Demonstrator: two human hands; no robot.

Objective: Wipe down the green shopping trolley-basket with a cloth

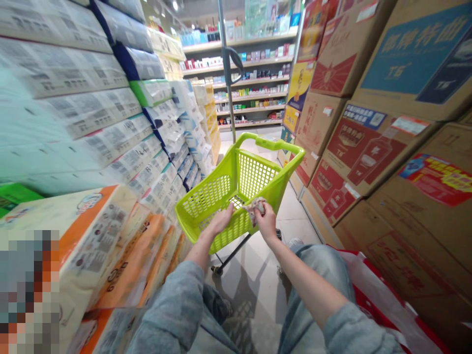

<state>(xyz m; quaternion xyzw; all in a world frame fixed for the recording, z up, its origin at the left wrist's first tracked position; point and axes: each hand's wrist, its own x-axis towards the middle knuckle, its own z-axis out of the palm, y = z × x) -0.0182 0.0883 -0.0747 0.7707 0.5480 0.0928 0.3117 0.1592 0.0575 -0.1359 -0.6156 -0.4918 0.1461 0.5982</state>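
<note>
**Speaker one:** What do we have from the head camera?

**Speaker two:** We look down at two bare hands. The left hand (221, 220) lies on the near rim of a lime-green plastic basket (212, 199); we cannot tell whether its fingers grip the rim or only rest there. The right hand (266, 222) has its fingers closed on a crumpled patterned item (254, 209), held over the basket's near edge.

**Speaker one:** What lies around those fingers?

**Speaker two:** Left of them, stacked toilet-paper packs (110, 142); right of them, cardboard cartons (368, 147); below them, a tiled floor (254, 290).

**Speaker one:** What could go wrong?

**Speaker two:** We judge that a loose pinch could drop the item outside the rim, and that in so narrow an aisle the basket could knock the stacks.
</note>
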